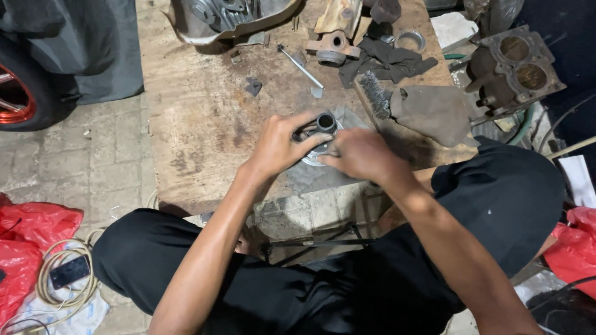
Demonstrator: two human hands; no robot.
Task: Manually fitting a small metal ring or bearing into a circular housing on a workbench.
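Note:
A round metal part (323,124) with a dark cylindrical hub in its middle rests on the wooden board (198,118). My left hand (279,146) grips its left side, fingers curled over the rim. From the right, my right hand (360,154) presses on the part's lower edge and covers much of it. Whether the right hand holds a small tool is hidden.
On the board lie a long metal rod (301,67), a wire brush (375,93), dark rags (388,61), a grey cloth (434,113), a metal ring (410,41) and an engine casing (223,18). A two-bore cylinder block (515,69) sits right. Red bags (28,239) and coiled cable (62,273) lie left.

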